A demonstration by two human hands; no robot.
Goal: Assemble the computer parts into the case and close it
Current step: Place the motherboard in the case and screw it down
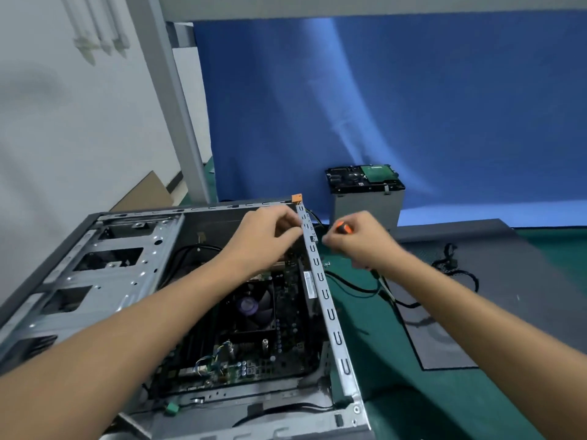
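An open grey computer case (pixel 104 281) lies on its side on the green table, showing the motherboard (pixel 279 354) and its black cooler fan (pixel 251 308). My left hand (pixel 270 239) reaches over the inside and pinches the case's right metal rail (pixel 330 312) near its far end. Just outside that rail, my right hand (pixel 355 239) grips a screwdriver with an orange and black handle (pixel 344 227); its tip is hidden behind my fingers. An orange clip (pixel 297 198) sits at the rail's far corner.
A grey drive cage holding a hard drive (pixel 365 192) stands behind the case against a blue backdrop. The grey side panel (pixel 495 281) lies flat at the right with black cables (pixel 454 268) on it. More cables (pixel 365 289) trail on the green mat. Cardboard (pixel 149 192) leans at back left.
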